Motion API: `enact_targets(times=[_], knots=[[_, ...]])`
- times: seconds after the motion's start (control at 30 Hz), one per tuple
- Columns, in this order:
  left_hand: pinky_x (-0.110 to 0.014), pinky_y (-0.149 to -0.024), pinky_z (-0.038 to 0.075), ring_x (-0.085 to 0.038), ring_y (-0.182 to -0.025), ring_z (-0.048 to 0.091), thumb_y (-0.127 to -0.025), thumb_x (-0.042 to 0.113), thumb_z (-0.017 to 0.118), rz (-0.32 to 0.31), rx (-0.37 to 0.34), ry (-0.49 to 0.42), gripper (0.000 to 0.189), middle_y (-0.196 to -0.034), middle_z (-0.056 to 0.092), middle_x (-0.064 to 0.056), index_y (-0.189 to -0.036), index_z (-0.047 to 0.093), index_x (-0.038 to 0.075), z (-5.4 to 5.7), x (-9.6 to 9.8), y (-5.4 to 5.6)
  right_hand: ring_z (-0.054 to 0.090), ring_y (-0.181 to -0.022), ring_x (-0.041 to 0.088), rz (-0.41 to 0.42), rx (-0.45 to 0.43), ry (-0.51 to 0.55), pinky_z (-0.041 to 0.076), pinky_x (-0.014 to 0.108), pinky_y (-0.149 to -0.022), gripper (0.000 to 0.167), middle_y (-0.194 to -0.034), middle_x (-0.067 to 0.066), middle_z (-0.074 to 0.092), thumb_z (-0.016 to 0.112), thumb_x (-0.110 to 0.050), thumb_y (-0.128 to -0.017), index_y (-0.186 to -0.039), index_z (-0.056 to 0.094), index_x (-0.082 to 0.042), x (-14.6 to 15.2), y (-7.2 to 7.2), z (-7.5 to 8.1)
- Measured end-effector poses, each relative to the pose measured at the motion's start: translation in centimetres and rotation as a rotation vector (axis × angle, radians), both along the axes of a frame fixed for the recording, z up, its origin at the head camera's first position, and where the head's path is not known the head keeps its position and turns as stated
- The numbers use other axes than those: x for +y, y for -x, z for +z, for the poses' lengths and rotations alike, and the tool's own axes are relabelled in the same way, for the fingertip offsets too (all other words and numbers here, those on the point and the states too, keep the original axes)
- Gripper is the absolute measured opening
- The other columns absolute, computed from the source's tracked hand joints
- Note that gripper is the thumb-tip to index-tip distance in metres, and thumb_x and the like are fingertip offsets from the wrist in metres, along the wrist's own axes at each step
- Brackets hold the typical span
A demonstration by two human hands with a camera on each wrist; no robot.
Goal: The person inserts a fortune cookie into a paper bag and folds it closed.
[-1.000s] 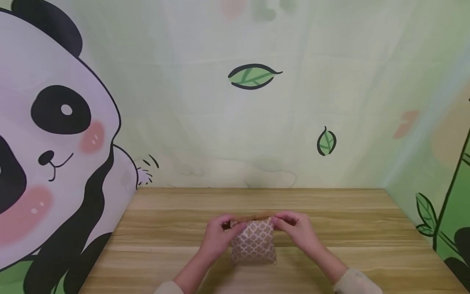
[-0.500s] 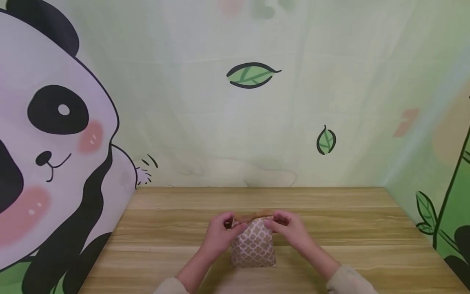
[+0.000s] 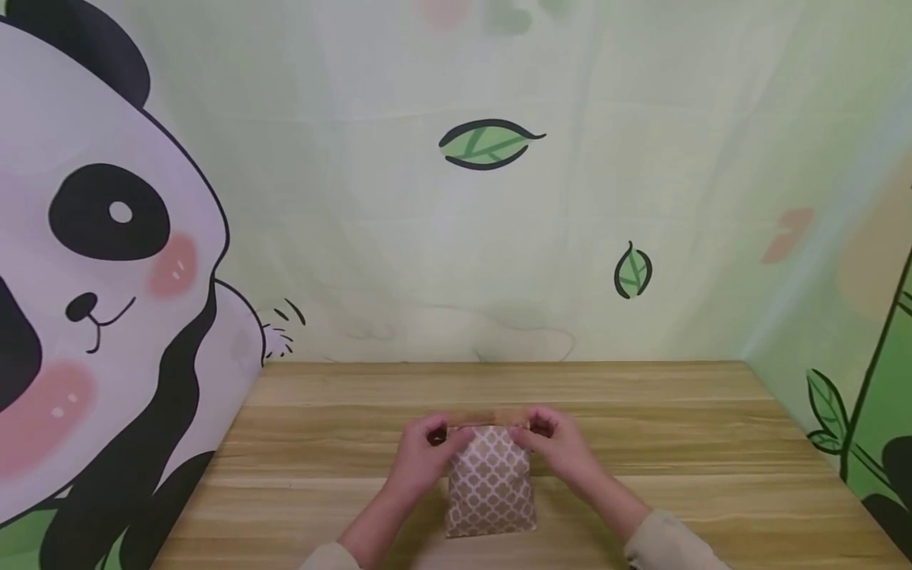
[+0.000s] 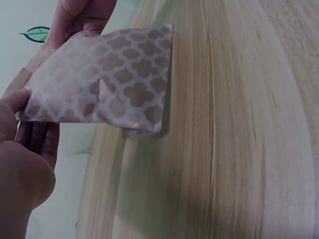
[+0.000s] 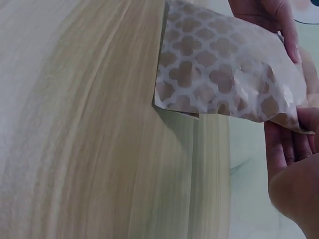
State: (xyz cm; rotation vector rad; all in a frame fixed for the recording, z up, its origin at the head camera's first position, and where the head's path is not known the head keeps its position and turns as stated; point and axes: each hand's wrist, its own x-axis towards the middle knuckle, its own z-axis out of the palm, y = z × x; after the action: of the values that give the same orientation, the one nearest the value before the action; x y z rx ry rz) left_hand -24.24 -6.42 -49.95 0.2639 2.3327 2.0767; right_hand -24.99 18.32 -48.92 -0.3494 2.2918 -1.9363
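Observation:
A small brown paper bag (image 3: 490,484) with a white lattice print hangs between both hands in the head view. My left hand (image 3: 419,453) pinches its upper left corner, thumb on the patterned face. At the upper right corner my right hand (image 3: 561,445) pinches it the same way. A plain brown strip (image 3: 492,417) shows along the top edge, between the fingertips. In the left wrist view the bag (image 4: 119,74) looks slightly puffed and creased. The right wrist view shows its lower edge near the tabletop; whether it touches is unclear. Its inside is hidden.
A wood-grain table (image 3: 328,443) lies under the hands. Behind it rises a pale green backdrop (image 3: 370,198) with printed leaves. A large printed panda (image 3: 121,261) covers the left side, and green plant shapes are printed at the right.
The bag's bottom edge has come lower and nearer in the head view, its front face showing longer. The brown strip at its top looks straighter. My right hand has shifted slightly left.

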Motion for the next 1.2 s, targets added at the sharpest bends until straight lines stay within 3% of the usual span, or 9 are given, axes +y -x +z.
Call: enact_targets(times=[0.3, 0.6, 0.93, 1.2], knots=[[-0.023, -0.075, 0.055, -0.016, -0.084, 0.061, -0.093, 0.02, 0.084, 0.056, 0.0, 0.013, 0.019, -0.09, 0.068, -0.002, -0.099, 0.077, 0.002, 0.2, -0.2, -0.3, 0.064, -0.089, 0.016, 0.027, -0.03, 0.011, 0.058, 0.025, -0.08, 0.025, -0.097, 0.003, 0.067, 0.075, -0.009, -0.099, -0.113, 0.066, 0.01, 0.2, -0.1, 0.0], [-0.023, -0.075, 0.053, -0.016, -0.086, 0.061, -0.093, 0.018, 0.084, 0.056, -0.032, -0.017, 0.019, -0.091, 0.068, -0.002, -0.098, 0.077, 0.002, 0.7, -0.1, -0.5, 0.07, -0.092, 0.016, -0.024, -0.034, 0.05, 0.063, 0.03, -0.087, 0.027, -0.099, 0.008, 0.072, 0.074, -0.013, -0.101, -0.111, 0.067, 0.012, 0.8, -0.6, 0.4], [-0.023, -0.073, 0.052, -0.016, -0.084, 0.06, -0.095, 0.019, 0.082, 0.028, -0.034, -0.004, 0.02, -0.088, 0.069, -0.001, -0.098, 0.077, 0.0, -0.7, -0.5, -0.2, 0.072, -0.088, 0.016, -0.088, -0.04, 0.04, 0.065, 0.037, -0.087, 0.021, -0.101, 0.015, 0.075, 0.075, -0.003, -0.098, -0.113, 0.071, 0.011, 0.9, -0.4, -0.6], [-0.026, -0.081, 0.059, -0.015, -0.09, 0.065, -0.095, 0.017, 0.082, -0.003, -0.094, -0.032, 0.024, -0.095, 0.072, -0.001, -0.106, 0.076, -0.003, -1.6, -1.2, 0.2, 0.073, -0.087, 0.015, -0.088, -0.034, 0.031, 0.065, 0.04, -0.087, 0.022, -0.102, 0.016, 0.077, 0.074, -0.003, -0.098, -0.115, 0.072, 0.012, 1.4, -0.4, -1.3]])
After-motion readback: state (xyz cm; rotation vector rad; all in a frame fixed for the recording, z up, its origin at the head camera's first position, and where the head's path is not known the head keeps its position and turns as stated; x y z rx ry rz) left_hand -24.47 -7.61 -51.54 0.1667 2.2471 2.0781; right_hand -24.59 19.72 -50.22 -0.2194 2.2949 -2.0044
